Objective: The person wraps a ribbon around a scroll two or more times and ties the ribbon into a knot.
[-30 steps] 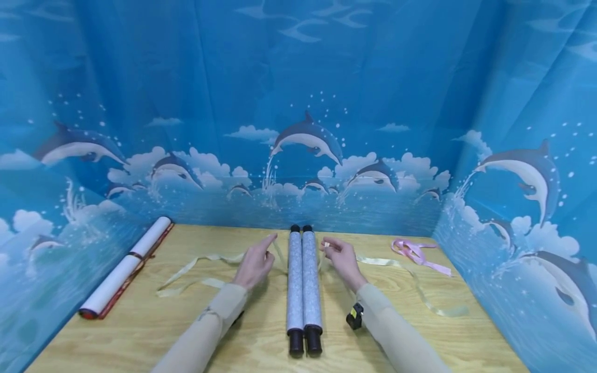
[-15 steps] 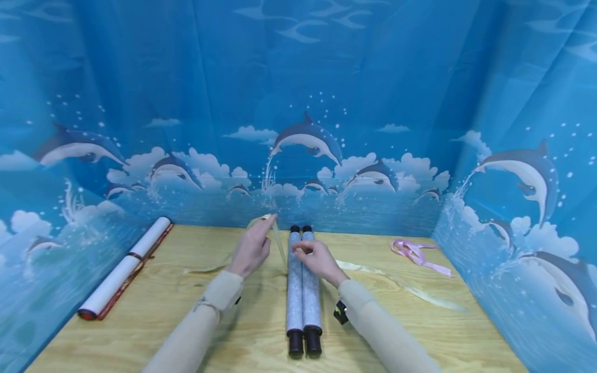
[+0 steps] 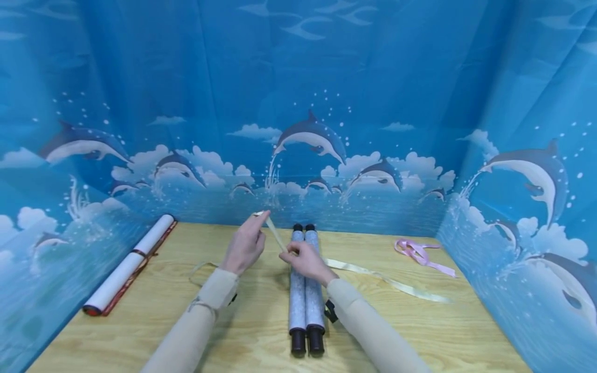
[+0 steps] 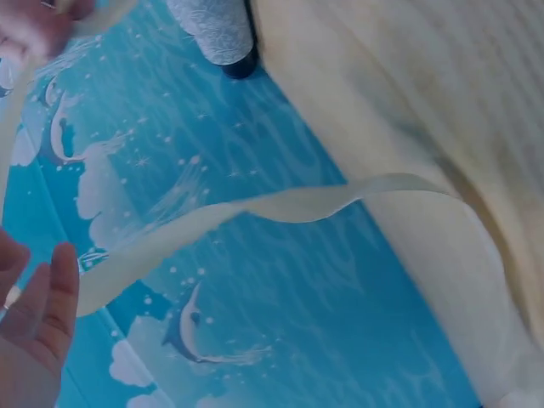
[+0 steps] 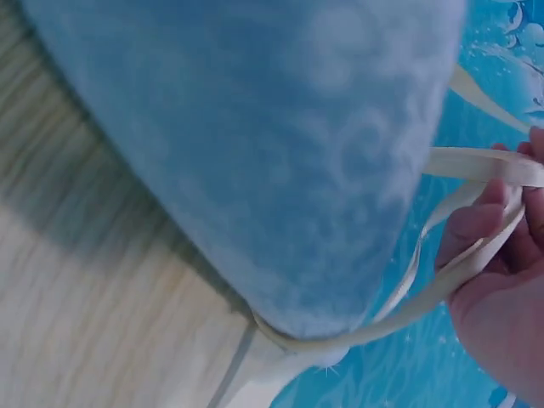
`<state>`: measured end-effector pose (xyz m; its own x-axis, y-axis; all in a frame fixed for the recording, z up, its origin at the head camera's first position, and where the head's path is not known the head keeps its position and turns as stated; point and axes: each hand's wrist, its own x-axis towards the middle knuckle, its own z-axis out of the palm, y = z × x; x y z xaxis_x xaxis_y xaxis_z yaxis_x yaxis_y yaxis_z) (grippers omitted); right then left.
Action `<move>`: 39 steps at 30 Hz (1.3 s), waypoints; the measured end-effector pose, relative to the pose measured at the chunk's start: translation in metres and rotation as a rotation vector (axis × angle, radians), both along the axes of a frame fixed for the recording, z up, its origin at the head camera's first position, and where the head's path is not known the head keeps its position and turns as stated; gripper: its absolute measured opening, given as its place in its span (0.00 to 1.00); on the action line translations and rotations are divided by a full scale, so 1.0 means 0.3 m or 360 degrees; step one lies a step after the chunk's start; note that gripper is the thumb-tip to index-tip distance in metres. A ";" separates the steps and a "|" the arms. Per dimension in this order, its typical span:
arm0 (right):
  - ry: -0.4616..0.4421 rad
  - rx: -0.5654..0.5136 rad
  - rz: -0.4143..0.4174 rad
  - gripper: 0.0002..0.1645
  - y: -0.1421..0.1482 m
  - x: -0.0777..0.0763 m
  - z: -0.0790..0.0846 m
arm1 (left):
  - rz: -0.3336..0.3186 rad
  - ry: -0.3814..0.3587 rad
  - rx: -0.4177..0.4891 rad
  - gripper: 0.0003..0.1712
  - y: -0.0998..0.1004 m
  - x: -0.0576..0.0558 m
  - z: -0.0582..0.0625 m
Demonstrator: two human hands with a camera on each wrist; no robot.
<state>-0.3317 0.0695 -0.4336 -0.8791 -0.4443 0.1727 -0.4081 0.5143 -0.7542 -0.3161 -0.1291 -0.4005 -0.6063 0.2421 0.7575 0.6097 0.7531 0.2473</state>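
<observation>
Locate the paired scroll rolls (image 3: 297,303) lengthwise before you, side by side on the table (image 3: 93,347). Your left hand (image 3: 244,244) pinches the cream ribbon (image 3: 277,235) left of the rolls; your right hand (image 3: 307,260) grips it over them, the ribbon looped among bent fingers. Progress, as judged: the ribbon curves around the rolls' edge, so passing it appears done; no finished knot shows, so tying and tightening appear to remain. One tail trails loosely to the right. Materials: the ribbon is flat, thin and limp, with a faint sheen; the rolls are slim cylinders in pale, scroll-patterned covering with dark, smooth end knobs; the tabletop shows wood grain.
</observation>
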 end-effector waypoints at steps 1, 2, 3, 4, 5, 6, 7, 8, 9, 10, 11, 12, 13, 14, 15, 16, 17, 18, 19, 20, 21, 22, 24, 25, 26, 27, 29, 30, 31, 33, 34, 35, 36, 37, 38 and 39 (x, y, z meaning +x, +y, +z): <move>-0.0039 -0.0024 -0.0002 0.12 0.005 0.000 0.003 | 0.0016 -0.0004 0.0016 0.33 -0.002 -0.002 -0.005; -0.0074 -0.0047 -0.0004 0.14 0.011 0.000 0.007 | 0.0035 -0.0014 0.0026 0.32 -0.004 -0.003 -0.011; -0.0106 -0.0074 -0.0002 0.15 0.018 0.001 0.013 | 0.0051 -0.0027 0.0032 0.31 -0.005 -0.004 -0.017; -0.0131 -0.0084 -0.0012 0.16 0.024 0.000 0.018 | 0.0065 -0.0049 0.0031 0.30 -0.007 -0.006 -0.025; -0.0138 -0.0093 -0.0025 0.17 0.031 -0.002 0.025 | 0.0076 -0.0075 0.0026 0.30 -0.007 -0.008 -0.033; -0.0133 -0.0097 -0.0039 0.17 0.037 -0.005 0.031 | 0.0084 -0.0111 0.0018 0.29 -0.007 -0.009 -0.041; -0.0119 -0.0096 -0.0053 0.16 0.043 -0.008 0.037 | 0.0082 -0.0161 0.0013 0.29 -0.006 -0.010 -0.049; -0.0093 -0.0084 -0.0072 0.15 0.050 -0.012 0.043 | 0.0080 -0.0220 0.0006 0.29 -0.005 -0.011 -0.058; -0.0068 -0.0068 -0.0097 0.13 0.057 -0.016 0.049 | 0.0073 -0.0277 0.0001 0.29 -0.003 -0.012 -0.066; -0.0047 -0.0052 -0.0121 0.12 0.064 -0.020 0.055 | 0.0071 -0.0325 -0.0005 0.29 -0.001 -0.014 -0.076; -0.0030 -0.0043 -0.0141 0.11 0.072 -0.023 0.062 | 0.0072 -0.0370 -0.0007 0.29 0.001 -0.015 -0.085; -0.0018 -0.0029 -0.0162 0.10 0.080 -0.027 0.067 | 0.0070 -0.0419 -0.0004 0.29 0.003 -0.016 -0.094; -0.0013 -0.0016 -0.0185 0.10 0.089 -0.030 0.072 | 0.0067 -0.0468 -0.0001 0.29 0.006 -0.016 -0.103; -0.0018 -0.0004 -0.0212 0.10 0.099 -0.032 0.078 | 0.0063 -0.0507 -0.0003 0.29 0.010 -0.018 -0.113; -0.0036 -0.0006 -0.0241 0.09 0.109 -0.033 0.084 | 0.0063 -0.0531 -0.0014 0.29 0.014 -0.020 -0.123; -0.0060 -0.0015 -0.0267 0.10 0.119 -0.033 0.090 | 0.0062 -0.0548 -0.0029 0.29 0.018 -0.022 -0.133; -0.0090 -0.0032 -0.0293 0.11 0.128 -0.033 0.095 | 0.0056 -0.0582 -0.0035 0.30 0.023 -0.022 -0.141; -0.0121 -0.0055 -0.0318 0.11 0.138 -0.034 0.100 | 0.0047 -0.0620 -0.0040 0.30 0.029 -0.023 -0.149; -0.0159 -0.0093 -0.0331 0.12 0.147 -0.035 0.103 | 0.0038 -0.0652 -0.0049 0.30 0.034 -0.022 -0.155; -0.0198 -0.0140 -0.0343 0.13 0.156 -0.037 0.106 | 0.0031 -0.0684 -0.0062 0.30 0.039 -0.022 -0.161; -0.0233 -0.0191 -0.0346 0.15 0.165 -0.038 0.108 | 0.0022 -0.0728 -0.0065 0.31 0.045 -0.021 -0.165; -0.0266 -0.0236 -0.0338 0.16 0.173 -0.040 0.110 | 0.0010 -0.0797 -0.0053 0.32 0.050 -0.017 -0.168; -0.0321 -0.0305 -0.0318 0.19 0.189 -0.048 0.111 | 0.0007 -0.0911 -0.0041 0.34 0.060 -0.012 -0.171; -0.0343 -0.0331 -0.0304 0.20 0.197 -0.052 0.112 | 0.0007 -0.0967 -0.0035 0.36 0.065 -0.010 -0.172; -0.0363 -0.0350 -0.0297 0.20 0.205 -0.055 0.114 | 0.0013 -0.1013 -0.0035 0.38 0.070 -0.008 -0.173; -0.0386 -0.0356 -0.0291 0.21 0.212 -0.058 0.117 | 0.0021 -0.1047 -0.0037 0.39 0.075 -0.008 -0.176; -0.0434 -0.0369 -0.0290 0.22 0.224 -0.065 0.124 | 0.0053 -0.1069 -0.0078 0.42 0.084 -0.008 -0.180; -0.0461 -0.0381 -0.0297 0.21 0.229 -0.067 0.129 | 0.0067 -0.1074 -0.0094 0.42 0.089 -0.009 -0.180; -0.0490 -0.0397 -0.0303 0.21 0.234 -0.069 0.134 | 0.0080 -0.1072 -0.0109 0.42 0.094 -0.009 -0.181; -0.0572 -0.0450 -0.0325 0.21 0.241 -0.074 0.143 | 0.0093 -0.1070 -0.0113 0.38 0.104 -0.009 -0.178; -0.0620 -0.0481 -0.0328 0.21 0.244 -0.076 0.146 | 0.0088 -0.1092 -0.0097 0.34 0.110 -0.008 -0.174; -0.0665 -0.0507 -0.0322 0.21 0.246 -0.077 0.148 | 0.0074 -0.1106 -0.0075 0.29 0.116 -0.007 -0.171; -0.0713 -0.0537 -0.0314 0.21 0.247 -0.078 0.149 | 0.0064 -0.1111 -0.0063 0.24 0.123 -0.006 -0.167; -0.0760 -0.0565 -0.0300 0.22 0.248 -0.078 0.150 | 0.0035 -0.1122 -0.0041 0.18 0.131 -0.005 -0.162; -0.0801 -0.0582 -0.0284 0.22 0.247 -0.076 0.150 | -0.0002 -0.1128 -0.0023 0.13 0.139 -0.005 -0.158; -0.0831 -0.0585 -0.0260 0.22 0.245 -0.074 0.149 | -0.0039 -0.1129 -0.0012 0.10 0.149 -0.006 -0.155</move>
